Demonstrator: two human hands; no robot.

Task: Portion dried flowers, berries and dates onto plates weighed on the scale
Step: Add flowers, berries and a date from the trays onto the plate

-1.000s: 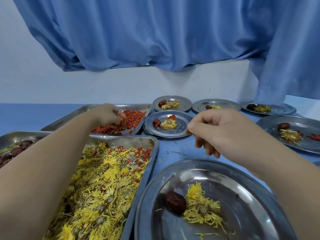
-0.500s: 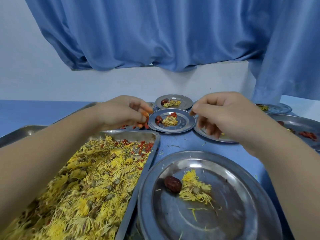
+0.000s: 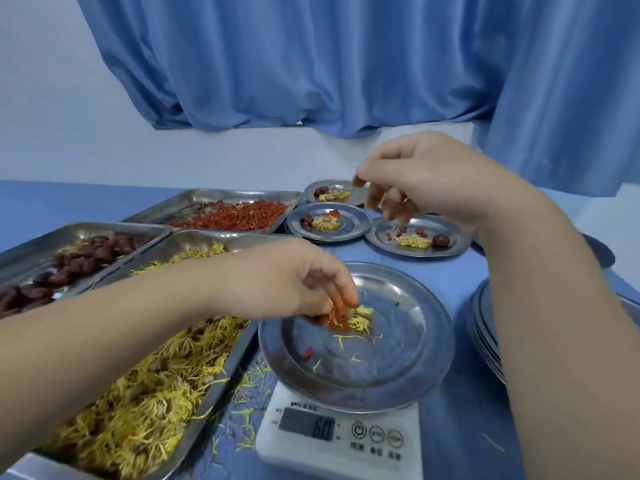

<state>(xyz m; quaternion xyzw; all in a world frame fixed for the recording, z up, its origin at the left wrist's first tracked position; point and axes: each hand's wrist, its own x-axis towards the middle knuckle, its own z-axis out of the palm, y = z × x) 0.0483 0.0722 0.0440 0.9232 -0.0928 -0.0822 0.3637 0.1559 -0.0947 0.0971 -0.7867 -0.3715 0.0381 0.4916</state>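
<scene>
Plate (image 3: pixel 408 362) on the scale (image 3: pixel 341 441), near the worktop's front edge; display reads 60. Your left hand (image 3: pixel 294 282) pinches red berries (image 3: pixel 336 318) over the plate's yellow flowers (image 3: pixel 360 318). Your right hand (image 3: pixel 415 178), fingers loosely curled, hovers above a filled plate (image 3: pixel 453 237) farther back; contents cannot be told.

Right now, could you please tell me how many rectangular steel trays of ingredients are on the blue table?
3: the tray of yellow dried flowers nearest, the tray of dark red dates at far left, and the tray of red berries behind them. Forearms may hide more.
</scene>
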